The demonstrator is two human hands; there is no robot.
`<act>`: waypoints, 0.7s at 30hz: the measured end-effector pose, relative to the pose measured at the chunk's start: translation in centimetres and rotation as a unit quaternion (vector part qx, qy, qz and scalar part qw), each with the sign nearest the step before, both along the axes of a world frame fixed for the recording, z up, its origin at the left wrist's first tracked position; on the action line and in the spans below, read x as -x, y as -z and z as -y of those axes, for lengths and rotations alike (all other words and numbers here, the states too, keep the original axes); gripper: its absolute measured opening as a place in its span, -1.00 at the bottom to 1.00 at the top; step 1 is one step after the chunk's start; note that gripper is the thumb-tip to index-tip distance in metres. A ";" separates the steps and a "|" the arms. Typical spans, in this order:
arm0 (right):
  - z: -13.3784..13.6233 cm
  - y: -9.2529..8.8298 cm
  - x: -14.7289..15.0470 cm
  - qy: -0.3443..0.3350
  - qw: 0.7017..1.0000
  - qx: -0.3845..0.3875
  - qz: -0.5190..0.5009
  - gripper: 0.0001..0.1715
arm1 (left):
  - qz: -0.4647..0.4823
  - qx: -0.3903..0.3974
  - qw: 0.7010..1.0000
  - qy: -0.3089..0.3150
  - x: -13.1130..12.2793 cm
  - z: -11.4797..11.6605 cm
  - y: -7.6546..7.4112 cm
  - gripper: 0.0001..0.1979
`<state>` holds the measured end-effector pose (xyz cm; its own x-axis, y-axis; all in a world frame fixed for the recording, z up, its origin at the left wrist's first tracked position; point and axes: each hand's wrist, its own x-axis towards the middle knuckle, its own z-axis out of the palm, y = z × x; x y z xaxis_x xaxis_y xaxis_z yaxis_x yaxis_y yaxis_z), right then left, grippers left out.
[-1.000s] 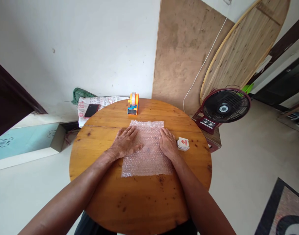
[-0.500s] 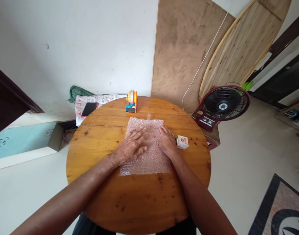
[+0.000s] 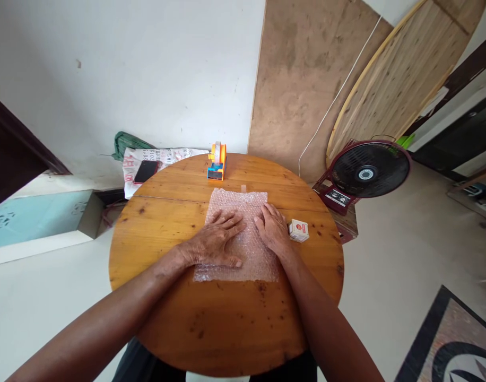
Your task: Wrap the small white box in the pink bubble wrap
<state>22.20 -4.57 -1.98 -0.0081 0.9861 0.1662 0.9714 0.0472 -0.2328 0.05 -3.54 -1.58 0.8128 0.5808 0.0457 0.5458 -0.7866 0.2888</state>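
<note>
1. Worktop (image 3: 159, 233): round, varnished wood with dark knots; a seam runs across its far part.
2. Bubble wrap (image 3: 253, 260): lies flat near the middle of the worktop, roughly rectangular, its near edge parallel to the person's body. Under both hands.
3. Left hand (image 3: 218, 241): palm down on the left half of the bubble wrap, fingers spread, thumb held well away from them and pointing right. Nothing gripped.
4. Right hand (image 3: 273, 229): palm down along the right edge of the bubble wrap, fingers slightly apart and pointing away from the body, thumb out to the left over the plastic. No pinch visible; whether the fingertips press on the wrap or on the wood beside it, cannot tell.
5. Tape strip (image 3: 243, 188): short, pale, sticking out past the far edge of the bubble wrap onto the wood.
6. Small box (image 3: 298, 230): white with red print, on the worktop just right of the right hand.
7. Tape dispenser (image 3: 216, 165): orange and blue, carrying a roll, upright by the far rim.
8. Surroundings: phone (image 3: 146, 172) on a printed white sack (image 3: 130, 171) beyond the left far rim; dark red fan (image 3: 365, 174) to the right of the worktop.
</note>
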 end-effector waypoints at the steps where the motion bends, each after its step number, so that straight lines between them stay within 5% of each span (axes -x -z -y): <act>1: 0.0 0.0 0.0 0.000 1.000 0.000 0.002 -0.41 | -0.002 0.001 1.000 0.002 0.1 0.0 -0.1 0.06; 10: -0.3 0.4 -0.6 -0.011 1.000 -0.006 0.012 -0.40 | 0.009 0.000 1.000 0.006 0.4 -0.3 0.2 0.06; 14: -0.5 0.5 -0.6 -0.008 1.000 0.001 0.019 -0.38 | 0.044 -0.004 0.999 0.006 0.1 0.2 0.0 -0.09; 21: -0.2 0.1 -0.4 -0.008 1.000 -0.003 0.014 -0.40 | 0.048 0.000 0.995 0.092 -0.8 1.9 -1.0 -0.31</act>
